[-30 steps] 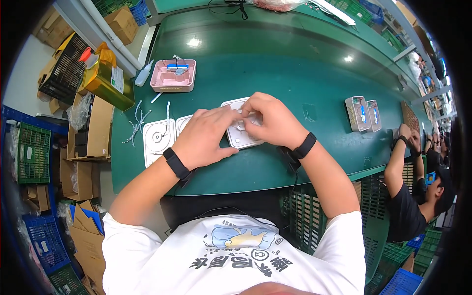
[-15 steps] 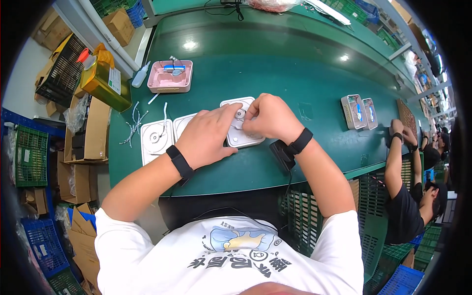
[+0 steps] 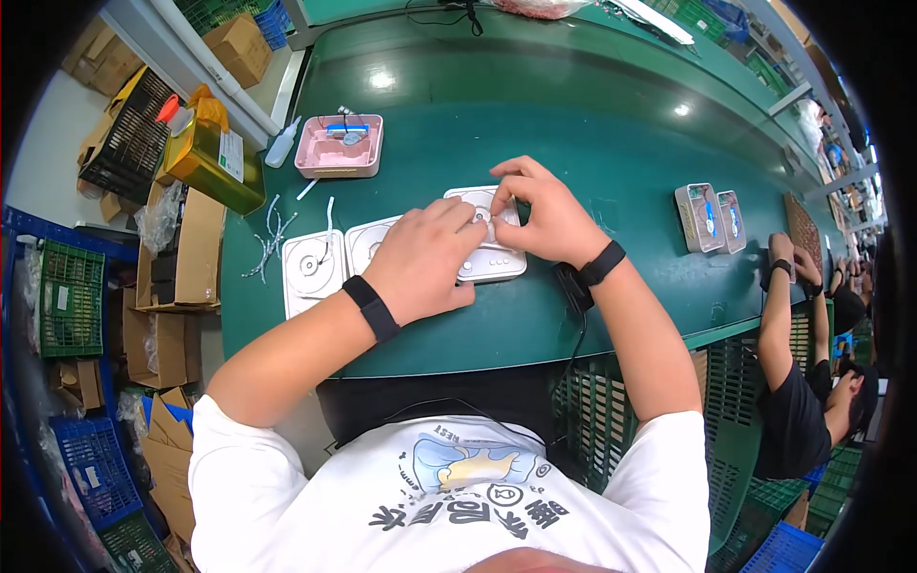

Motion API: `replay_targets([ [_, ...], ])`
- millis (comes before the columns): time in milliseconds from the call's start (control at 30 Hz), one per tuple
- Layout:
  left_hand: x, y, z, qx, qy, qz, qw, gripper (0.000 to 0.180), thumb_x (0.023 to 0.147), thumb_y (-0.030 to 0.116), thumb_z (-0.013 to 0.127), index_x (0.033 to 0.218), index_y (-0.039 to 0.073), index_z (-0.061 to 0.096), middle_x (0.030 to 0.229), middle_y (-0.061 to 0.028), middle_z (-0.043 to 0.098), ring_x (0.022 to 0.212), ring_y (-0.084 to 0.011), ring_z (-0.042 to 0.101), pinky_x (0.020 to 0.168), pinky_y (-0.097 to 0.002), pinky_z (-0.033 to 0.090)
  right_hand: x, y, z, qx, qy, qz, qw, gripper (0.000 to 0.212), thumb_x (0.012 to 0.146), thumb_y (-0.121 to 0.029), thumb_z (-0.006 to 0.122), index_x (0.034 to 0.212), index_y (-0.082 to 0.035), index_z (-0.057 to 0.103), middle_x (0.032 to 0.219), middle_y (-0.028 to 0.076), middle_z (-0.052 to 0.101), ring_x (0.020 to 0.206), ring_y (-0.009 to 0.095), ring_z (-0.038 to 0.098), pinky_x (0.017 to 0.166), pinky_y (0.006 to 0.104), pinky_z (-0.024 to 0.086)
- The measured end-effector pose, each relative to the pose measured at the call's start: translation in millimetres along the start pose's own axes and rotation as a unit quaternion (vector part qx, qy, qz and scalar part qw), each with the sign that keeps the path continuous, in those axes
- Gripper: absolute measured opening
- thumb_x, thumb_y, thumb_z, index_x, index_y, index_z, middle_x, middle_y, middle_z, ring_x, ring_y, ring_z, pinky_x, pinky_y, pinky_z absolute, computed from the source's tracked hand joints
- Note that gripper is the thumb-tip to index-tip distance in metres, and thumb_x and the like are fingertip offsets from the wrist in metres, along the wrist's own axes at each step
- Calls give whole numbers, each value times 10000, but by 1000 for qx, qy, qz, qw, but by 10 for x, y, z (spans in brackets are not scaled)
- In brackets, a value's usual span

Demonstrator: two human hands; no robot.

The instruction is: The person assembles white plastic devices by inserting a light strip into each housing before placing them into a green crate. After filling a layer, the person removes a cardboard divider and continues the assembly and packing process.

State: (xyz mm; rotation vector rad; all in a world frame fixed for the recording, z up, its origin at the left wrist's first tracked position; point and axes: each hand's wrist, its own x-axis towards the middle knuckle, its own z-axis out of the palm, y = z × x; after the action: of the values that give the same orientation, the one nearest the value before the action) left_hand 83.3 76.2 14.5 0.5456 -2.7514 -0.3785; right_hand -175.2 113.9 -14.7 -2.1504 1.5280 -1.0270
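Note:
A white square panel (image 3: 498, 264) with rounded corners lies on the green bench before me, with a round hub and small buttons on its face. My left hand (image 3: 425, 253) rests over its left side, fingers stretched across the face and thumb apart by the near edge. From the right, my right hand (image 3: 540, 215) reaches in with thumb and a finger close together beside the hub; whatever is between them is too small to make out. A second white panel (image 3: 363, 244) is partly hidden under my left hand. Left of it lies another white panel (image 3: 310, 272) with a white cord.
A pink case (image 3: 339, 148) with a blue part and wires stands at the far left, near a squeeze bottle (image 3: 283, 143), loose cords (image 3: 270, 239) and a yellow can (image 3: 215, 162). Two open cases (image 3: 702, 220) and a co-worker's hands (image 3: 793, 258) are at right. A black device (image 3: 573, 286) sits beside my right wrist.
The right hand's upper fingers have lifted and spread, while thumb and finger stay by the hub. More of the panel's near part with its buttons shows. The whole view has shifted slightly.

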Motion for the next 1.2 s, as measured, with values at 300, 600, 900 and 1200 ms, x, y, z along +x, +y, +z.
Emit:
replay_targets([
  [300, 52, -3, -30, 40, -7, 28, 999, 561, 788, 258, 860, 1285, 58, 694, 1285, -150, 689, 1250, -374, 671, 1026, -511, 561, 31, 13, -70, 92, -63, 107, 988, 200, 848, -128, 854, 975, -51, 721, 1163, 82, 736, 964, 153, 645, 841, 318, 550],
  [600, 157, -27, -33, -85, -30, -34, 995, 153, 909, 140, 781, 1028, 48, 750, 1060, -115, 774, 1040, -373, 744, 972, -458, 603, -76, -78, -282, 174, -236, 218, 931, 199, 925, -144, 836, 948, -50, 662, 833, -19, 663, 767, 86, 602, 709, 277, 517],
  [900, 179, -2, 153, -29, 42, 28, 998, 57, 881, 75, 779, 919, 54, 742, 971, -116, 748, 929, -361, 738, 921, -505, 619, -69, -91, -265, 179, -242, 221, 928, 179, 921, -112, 800, 937, -53, 632, 837, -13, 663, 770, 86, 597, 697, 287, 512],
  [1200, 232, 161, 126, -20, 11, -71, 997, 109, 832, 83, 802, 851, 72, 695, 899, -104, 686, 926, -351, 724, 855, -477, 609, -109, -110, -258, 158, -231, 203, 938, 167, 904, -106, 776, 939, -51, 622, 827, -3, 652, 765, 105, 600, 696, 306, 517],
])
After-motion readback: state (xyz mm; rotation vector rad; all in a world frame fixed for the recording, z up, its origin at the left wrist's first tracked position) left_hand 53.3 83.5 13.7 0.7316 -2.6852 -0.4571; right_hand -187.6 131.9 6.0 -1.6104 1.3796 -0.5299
